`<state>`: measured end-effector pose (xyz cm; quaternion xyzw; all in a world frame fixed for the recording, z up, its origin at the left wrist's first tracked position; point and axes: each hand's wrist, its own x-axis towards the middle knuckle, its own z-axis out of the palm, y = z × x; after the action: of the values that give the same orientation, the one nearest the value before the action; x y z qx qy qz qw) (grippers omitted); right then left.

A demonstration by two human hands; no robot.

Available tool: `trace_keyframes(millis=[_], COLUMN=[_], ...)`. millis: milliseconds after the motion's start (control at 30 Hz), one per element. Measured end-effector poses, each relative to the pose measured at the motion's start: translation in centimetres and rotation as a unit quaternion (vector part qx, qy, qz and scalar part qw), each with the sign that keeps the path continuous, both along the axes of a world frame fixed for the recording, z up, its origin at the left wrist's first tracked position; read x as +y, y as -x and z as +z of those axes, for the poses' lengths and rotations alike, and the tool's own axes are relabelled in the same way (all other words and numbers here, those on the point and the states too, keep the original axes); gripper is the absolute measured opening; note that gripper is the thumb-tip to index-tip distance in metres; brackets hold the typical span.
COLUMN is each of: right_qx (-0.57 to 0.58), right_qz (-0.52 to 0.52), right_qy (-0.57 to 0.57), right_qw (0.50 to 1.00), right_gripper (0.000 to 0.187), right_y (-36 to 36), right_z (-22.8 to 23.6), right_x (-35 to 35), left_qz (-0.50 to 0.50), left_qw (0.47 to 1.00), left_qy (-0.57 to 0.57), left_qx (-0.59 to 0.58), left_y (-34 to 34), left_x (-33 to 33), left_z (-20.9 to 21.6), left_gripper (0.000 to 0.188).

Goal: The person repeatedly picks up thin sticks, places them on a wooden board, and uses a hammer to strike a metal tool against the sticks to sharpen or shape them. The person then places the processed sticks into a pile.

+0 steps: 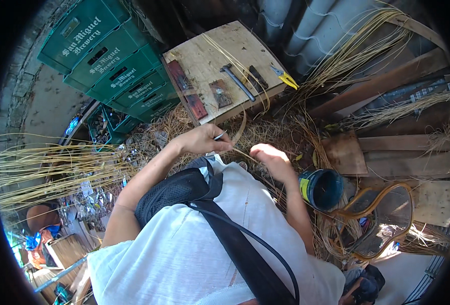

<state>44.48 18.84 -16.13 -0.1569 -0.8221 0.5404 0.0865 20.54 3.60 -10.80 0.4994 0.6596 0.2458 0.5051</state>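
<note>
Your forearms (156, 168) angle inward, your left hand (207, 139) curled just before the wooden worktable (194, 60)'s near edge, your right hand (275, 158) farther back from it, most of its fingers hidden.

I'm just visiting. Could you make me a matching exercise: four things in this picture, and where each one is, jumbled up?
Things:
1. Stacked green plastic crates
2. Yellow-handled metal pliers
3. Thin tan flexible strip
4. Dark round plastic bucket

Places:
A. Just right of the person's bare right forearm
B. Running between the person's bare left grip and bare right grip
C. To the left of the pale flat wooden board
D. At that board's right corner

Pairs: 1-C, 2-D, 3-B, 4-A
</note>
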Motion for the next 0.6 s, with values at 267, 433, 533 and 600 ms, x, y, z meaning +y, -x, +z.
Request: trace_keyframes(millis=[267, 433, 533, 600], right_qx=[-0.178, -0.278, -0.266, -0.224], right_qz=[-0.218, -0.391, -0.324, -0.297], right_qy=[0.182, 0.268, 0.31, 0.338], right_qw=[0.942, 0.836, 0.853, 0.865], right_gripper=[0.016, 0.009, 0.009, 0.011], right_y=[-12.6, -19.7, -18.2, -12.8], right_z=[-8.5, -12.1, -14.0, -13.7], right_x=[1.7, 1.3, -0.3, -1.1], left_qz=[-0.005, -0.021, -0.022, 0.028], left_qw=[0.953, 0.872, 0.739, 0.696], left_qy=[0.072, -0.091, -0.077, -0.131], left_qx=[0.294, 0.48, 0.669, 0.705], left_y=[14.3, 24.2, 24.1, 26.7], left_x=[2.0, 5.3, 10.6, 12.5], left_z=[7.7, 17.4, 25.8, 28.3], left_gripper=[0.032, 0.036, 0.026, 0.034])
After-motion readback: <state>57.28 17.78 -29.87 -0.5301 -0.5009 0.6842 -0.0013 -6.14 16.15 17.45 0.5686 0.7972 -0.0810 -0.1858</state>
